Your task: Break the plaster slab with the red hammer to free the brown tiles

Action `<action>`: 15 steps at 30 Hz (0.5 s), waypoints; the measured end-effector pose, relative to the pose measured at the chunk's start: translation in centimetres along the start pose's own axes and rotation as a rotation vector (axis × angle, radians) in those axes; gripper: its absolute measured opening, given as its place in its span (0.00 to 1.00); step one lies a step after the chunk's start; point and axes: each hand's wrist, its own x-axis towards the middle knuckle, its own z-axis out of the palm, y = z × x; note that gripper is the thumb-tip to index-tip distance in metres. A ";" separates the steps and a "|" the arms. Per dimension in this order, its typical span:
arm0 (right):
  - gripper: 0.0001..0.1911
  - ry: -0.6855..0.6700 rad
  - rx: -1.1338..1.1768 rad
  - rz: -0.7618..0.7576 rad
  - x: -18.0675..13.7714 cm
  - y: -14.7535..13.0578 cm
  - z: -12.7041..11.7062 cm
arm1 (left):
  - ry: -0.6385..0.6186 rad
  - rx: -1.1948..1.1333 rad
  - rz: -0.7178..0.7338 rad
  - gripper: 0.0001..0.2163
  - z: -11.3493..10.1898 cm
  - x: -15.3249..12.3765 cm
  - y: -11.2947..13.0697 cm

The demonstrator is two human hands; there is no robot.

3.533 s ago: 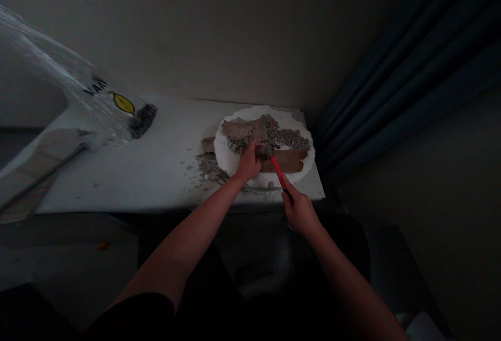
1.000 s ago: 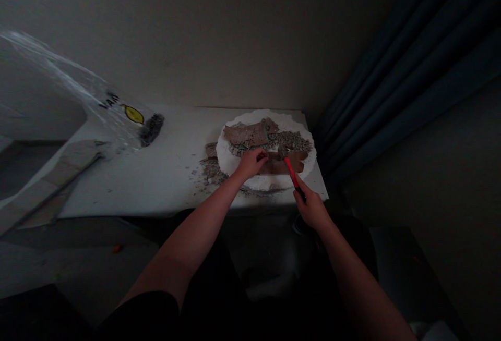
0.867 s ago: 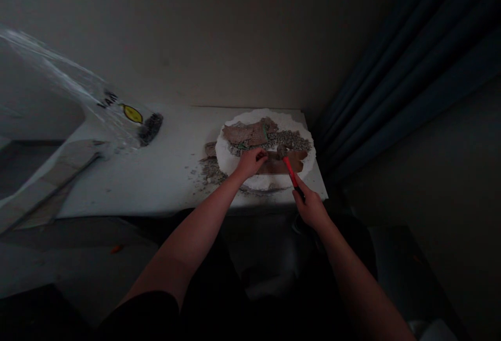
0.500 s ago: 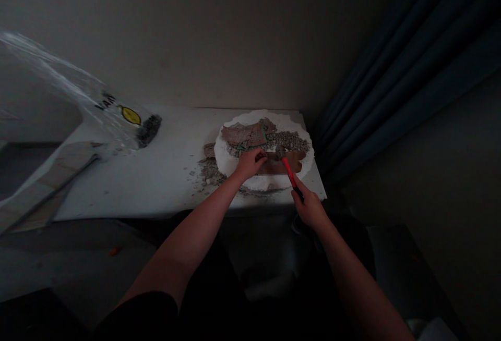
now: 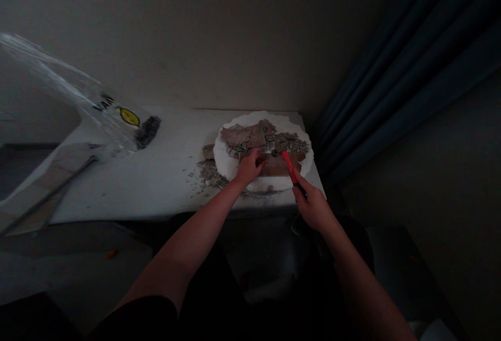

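Note:
A round white foam disc (image 5: 235, 162) lies on a white table (image 5: 156, 174) and carries broken brown tile pieces (image 5: 243, 135) and grey rubble (image 5: 291, 144). My right hand (image 5: 313, 206) is closed round the black grip of a red-handled hammer (image 5: 288, 168). Its head rests on a flat brown slab (image 5: 279, 165) on the disc. My left hand (image 5: 247, 167) is curled, fingers pressing the slab's left end just beside the hammer head.
Grey crumbs (image 5: 207, 171) are scattered on the table left of the disc. A clear plastic bag (image 5: 97, 111) with a yellow label and dark grit lies at the table's left. Dark curtains (image 5: 391, 85) hang at the right. A wall stands close behind.
The hammer head has shifted slightly left and down onto the brown slab. My left hand stays on the slab's left end. The view has drifted a little.

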 end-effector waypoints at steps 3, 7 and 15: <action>0.32 -0.001 -0.011 -0.042 0.0 -1.6 -0.3 | 0.009 -0.044 -0.012 0.21 0.2 -0.1 -0.2; 0.32 -0.007 -0.048 -0.040 0.1 -2.8 -0.5 | 0.020 -0.075 -0.007 0.23 0.4 -0.2 -0.3; 0.31 -0.030 -0.084 -0.042 -0.2 -3.5 -0.6 | 0.021 -0.058 0.006 0.23 0.5 0.0 -0.6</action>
